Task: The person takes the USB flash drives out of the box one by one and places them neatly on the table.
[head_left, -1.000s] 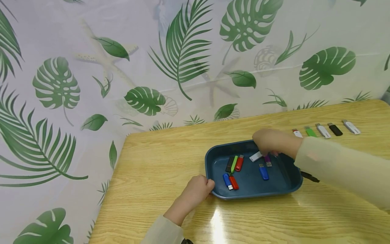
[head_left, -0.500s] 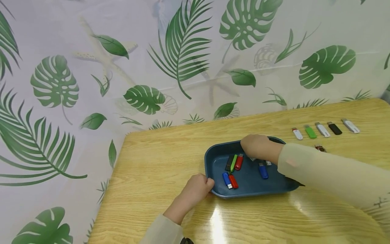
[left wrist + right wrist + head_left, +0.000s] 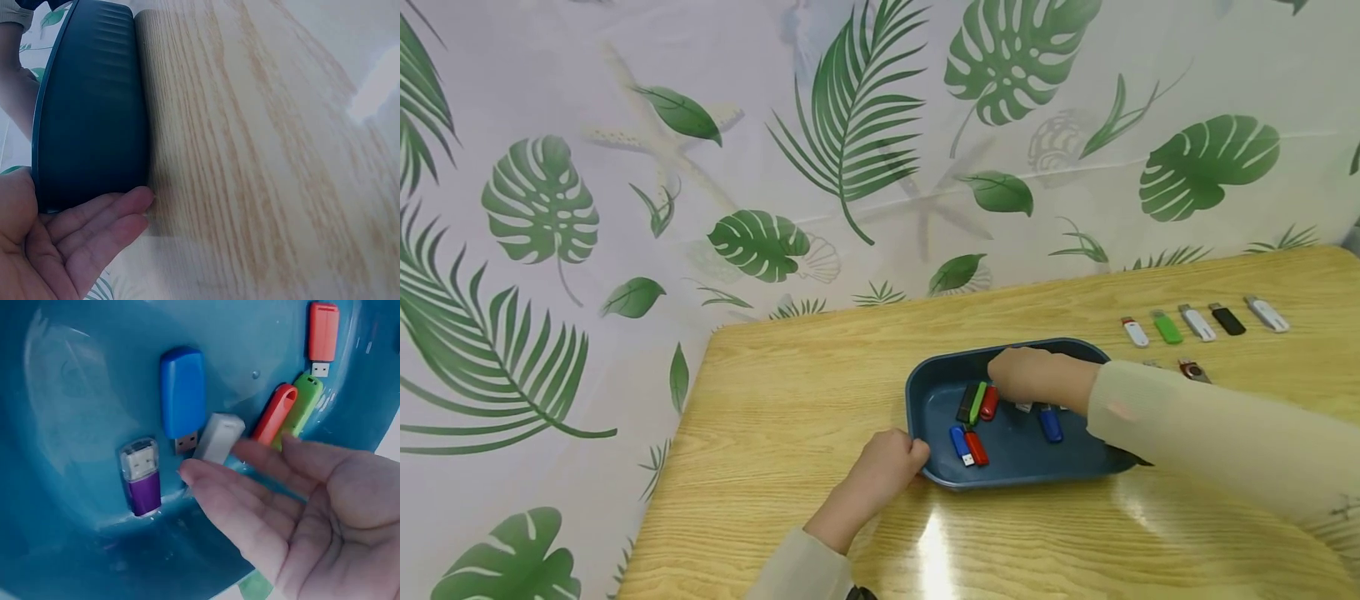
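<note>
My left hand (image 3: 886, 462) grips the near-left corner of a dark blue plastic tray (image 3: 1015, 458). In the left wrist view its fingers lie against the tray's outer wall. My right hand (image 3: 306, 519) is inside the tray, fingers fairly straight, thumb and index finger beside a red USB stick (image 3: 275, 415) and a green one (image 3: 306, 403). Close to the fingertips lies a white USB stick (image 3: 219, 439). A blue stick (image 3: 182, 394) and a purple one (image 3: 144, 487) are farther off. From the head, the right hand covers part of the white stick.
Other sticks in the tray are black (image 3: 967, 402), blue (image 3: 960, 442) and red (image 3: 976, 448). Right of the tray, several USB sticks, including a black one (image 3: 1227, 318), form a row on the wooden table (image 3: 790, 400). A leaf-print cloth (image 3: 700, 167) hangs behind.
My right hand has moved left within the tray, from beside the purple stick toward the red and green ones. The left hand has stayed on the tray's corner.
</note>
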Demonstrator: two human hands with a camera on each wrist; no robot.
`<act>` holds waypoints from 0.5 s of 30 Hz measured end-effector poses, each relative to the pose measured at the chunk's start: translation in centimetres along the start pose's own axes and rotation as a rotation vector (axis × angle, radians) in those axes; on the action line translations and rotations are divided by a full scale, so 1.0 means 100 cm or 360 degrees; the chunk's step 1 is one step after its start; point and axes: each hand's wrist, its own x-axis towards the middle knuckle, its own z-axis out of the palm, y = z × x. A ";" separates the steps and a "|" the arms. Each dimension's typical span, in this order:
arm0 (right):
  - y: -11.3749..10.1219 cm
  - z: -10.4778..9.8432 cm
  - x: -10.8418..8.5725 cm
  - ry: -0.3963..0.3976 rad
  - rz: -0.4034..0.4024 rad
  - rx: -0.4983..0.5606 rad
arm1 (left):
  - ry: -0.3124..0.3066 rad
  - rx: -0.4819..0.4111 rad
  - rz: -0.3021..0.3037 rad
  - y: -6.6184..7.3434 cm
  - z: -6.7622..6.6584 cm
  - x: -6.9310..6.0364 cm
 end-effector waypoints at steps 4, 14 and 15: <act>-0.003 -0.003 -0.003 -0.0065 -0.0077 -0.0054 | 0.0001 -0.0002 0.0013 0.000 -0.001 0.000; 0.005 -0.010 0.003 0.0016 -0.0229 -0.0048 | -0.0011 -0.0030 0.0002 0.000 -0.001 0.000; 0.005 -0.010 0.004 0.0020 -0.0209 -0.0058 | -0.0011 -0.0032 0.0000 -0.001 -0.001 0.000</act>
